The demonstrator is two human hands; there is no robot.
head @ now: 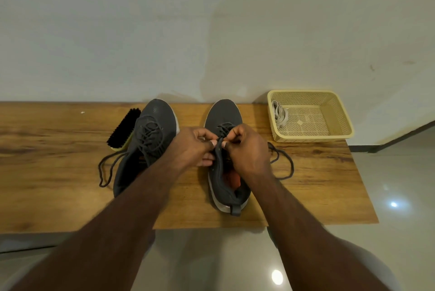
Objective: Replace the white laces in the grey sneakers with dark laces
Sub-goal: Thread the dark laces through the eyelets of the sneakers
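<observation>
**Lacing right-hand sneaker, frame centre**

Both grips closed: left hand (196, 147) and right hand (247, 147) pinch the dark lace (286, 163) over the right sneaker (223, 177) on the table (58, 173). Left sneaker (150, 140) laced. White laces (279, 115) in basket (339, 114), upper right.

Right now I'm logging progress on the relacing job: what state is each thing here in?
Left grey knit sneaker: dark-laced, ends untied.
Right grey knit sneaker: dark lace partly threaded, ends loose.
Left hand: pinching the right sneaker's eyelet edge.
Right hand: pinching the dark lace.
White laces: out, in the cream plastic basket.
Black-bristled brush: lying unused.
</observation>
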